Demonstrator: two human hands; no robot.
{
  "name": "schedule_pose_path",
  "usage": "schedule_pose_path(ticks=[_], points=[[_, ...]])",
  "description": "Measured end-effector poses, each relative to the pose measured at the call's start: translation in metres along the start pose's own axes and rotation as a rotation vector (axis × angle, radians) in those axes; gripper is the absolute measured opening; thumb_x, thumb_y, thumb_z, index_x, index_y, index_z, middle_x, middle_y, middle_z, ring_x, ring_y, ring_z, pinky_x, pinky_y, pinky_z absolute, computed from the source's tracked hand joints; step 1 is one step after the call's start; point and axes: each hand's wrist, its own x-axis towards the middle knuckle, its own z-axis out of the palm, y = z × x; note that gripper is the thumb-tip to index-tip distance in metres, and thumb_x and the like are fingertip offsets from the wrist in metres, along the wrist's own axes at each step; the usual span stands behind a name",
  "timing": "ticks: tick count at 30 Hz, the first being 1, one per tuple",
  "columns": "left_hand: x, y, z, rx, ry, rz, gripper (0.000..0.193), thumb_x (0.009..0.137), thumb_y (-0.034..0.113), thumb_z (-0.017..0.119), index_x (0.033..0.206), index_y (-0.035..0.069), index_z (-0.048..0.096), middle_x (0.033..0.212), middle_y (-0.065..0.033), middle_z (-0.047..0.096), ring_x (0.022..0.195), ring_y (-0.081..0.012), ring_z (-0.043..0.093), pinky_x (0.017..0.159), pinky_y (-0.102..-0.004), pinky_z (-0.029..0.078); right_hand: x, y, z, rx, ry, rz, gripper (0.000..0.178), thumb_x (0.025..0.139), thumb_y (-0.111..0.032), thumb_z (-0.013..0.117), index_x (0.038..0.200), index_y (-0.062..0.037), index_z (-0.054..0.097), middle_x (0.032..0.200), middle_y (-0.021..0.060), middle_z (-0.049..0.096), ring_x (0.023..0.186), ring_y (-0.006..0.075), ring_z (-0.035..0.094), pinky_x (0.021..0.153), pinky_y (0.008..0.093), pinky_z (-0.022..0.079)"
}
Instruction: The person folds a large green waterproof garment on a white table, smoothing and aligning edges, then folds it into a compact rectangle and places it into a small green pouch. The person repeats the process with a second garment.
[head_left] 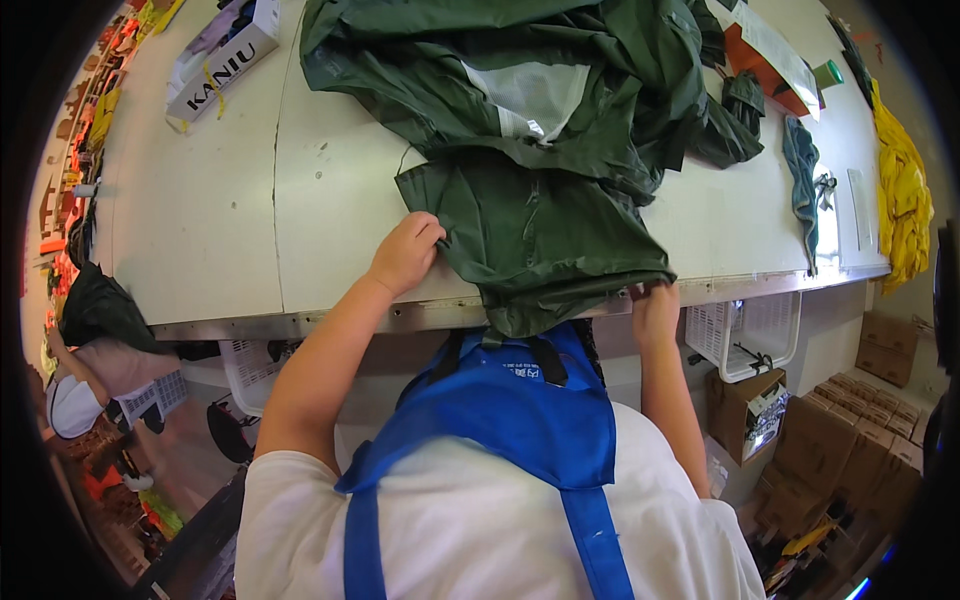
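A dark green rain jacket (540,220) of thin, slightly shiny fabric lies crumpled over the white table, with white mesh lining (530,95) showing in its middle. Its near part is spread out and hangs a little past the table's front edge. My left hand (405,252) is closed on the left side of this part, fingertips pinching the fabric. At the right corner, by the table edge, my right hand (655,305) grips the jacket. Its fingers are partly hidden under the cloth.
The table (200,230) has a metal front edge. A white box (222,65) stands far left; an orange box (770,65) and blue cloth (802,180) lie right. Yellow fabric (902,190) hangs at the right end. White baskets (745,330) sit below. Another person (80,395) is at left.
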Motion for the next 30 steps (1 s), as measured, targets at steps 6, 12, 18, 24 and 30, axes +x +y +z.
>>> schedule_pose_path(ticks=[6, 12, 18, 24, 30], points=[[0.015, -0.009, -0.053, 0.008, -0.206, -0.006, 0.015, 0.077, 0.003, 0.057, 0.092, 0.004, 0.060, 0.087, -0.0112, 0.056, 0.086, -0.0306, 0.054, 0.076, -0.0386, 0.047, 0.017, -0.119, -0.022, -0.015, -0.706, -0.261, 0.018, 0.088, -0.017, 0.053, 0.098, -0.0020, 0.056, 0.096, 0.0080, 0.056, 0.096, 0.0189, 0.054, 0.088, 0.0330, 0.044], [0.017, 0.011, -0.031, 0.080, -0.402, -0.012, 0.022, 0.078, 0.024, 0.066, 0.091, 0.007, 0.062, 0.084, -0.0086, 0.056, 0.085, -0.0285, 0.052, 0.076, -0.0373, 0.044, 0.038, -0.117, -0.029, -1.717, -0.273, -0.650, 0.046, 0.076, 0.001, 0.060, 0.121, -0.0091, 0.055, 0.109, 0.0158, 0.055, 0.107, 0.0358, 0.052, 0.090, 0.0403, 0.044], [0.000, 0.021, -0.021, 0.164, -0.100, -0.061, 0.014, 0.084, 0.023, 0.063, 0.087, 0.010, 0.062, 0.085, -0.0060, 0.060, 0.090, -0.0281, 0.054, 0.079, -0.0387, 0.043, -0.078, -0.038, 0.063, -1.142, -0.908, -0.761, 0.044, 0.069, -0.016, 0.073, 0.111, -0.0078, 0.060, 0.106, 0.0119, 0.060, 0.102, 0.0311, 0.054, 0.092, 0.0436, 0.040], [0.012, 0.009, -0.025, -0.061, -0.125, -0.307, 0.015, 0.088, 0.023, 0.059, 0.089, 0.008, 0.058, 0.079, -0.0116, 0.060, 0.084, -0.0322, 0.056, 0.071, -0.0408, 0.044, -0.073, 0.027, 0.060, -1.264, -0.859, -0.969, 0.024, 0.066, -0.010, 0.065, 0.088, -0.0081, 0.058, 0.082, 0.0079, 0.057, 0.088, 0.0304, 0.055, 0.085, 0.0408, 0.042], [0.019, -0.002, -0.034, 0.234, -0.127, -0.119, 0.015, 0.084, 0.018, 0.062, 0.096, 0.009, 0.059, 0.092, -0.0128, 0.060, 0.089, -0.0313, 0.056, 0.080, -0.0397, 0.044, -0.086, 0.044, 0.032, -1.198, -1.008, -0.617, 0.022, 0.077, -0.014, 0.064, 0.097, -0.0052, 0.063, 0.090, 0.0120, 0.062, 0.094, 0.0308, 0.059, 0.088, 0.0383, 0.045]])
